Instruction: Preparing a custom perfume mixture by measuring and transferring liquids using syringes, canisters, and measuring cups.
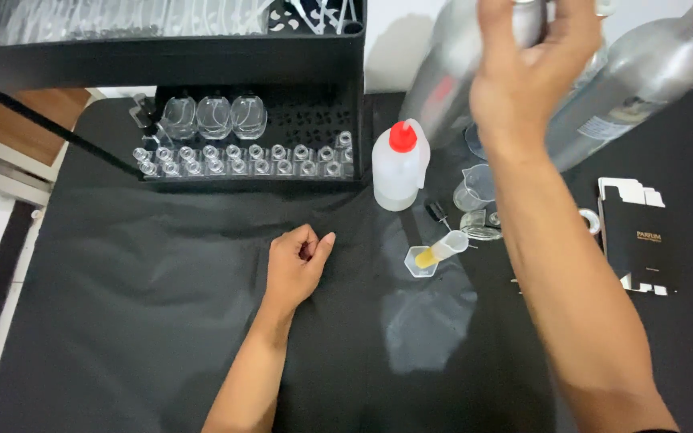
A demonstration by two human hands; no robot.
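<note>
Your left hand (pixel 298 261) rests on the black-covered counter (pixel 146 321), fingers curled loosely into the palm, holding nothing.

Your right hand (pixel 523 72) is raised at the far edge of the counter, fingers wrapped around the neck of a tall silver metal bottle (pixel 447 72) that leans among others. A second silver bottle (pixel 643 80) with a red-ringed cap lies tilted just to its right. The hand is blurred, so you cannot tell how firm the hold is.

Between your two hands stands a white squeeze bottle (pixel 399 168) with a red cap. Near it, closer to you, a small clear hexagonal dish (pixel 423 261) holds yellow liquid, with a small plastic funnel or tube (pixel 451 246) tipped into it. Clear plastic measuring cups (pixel 475 192) sit under your right forearm.

At far left, a black rack (pixel 282 120) carries rows of small empty glass vials (pixel 242 160) and three rounder glass bottles (pixel 214 116). A flattened black carton (pixel 635 240) lies at right.
</note>
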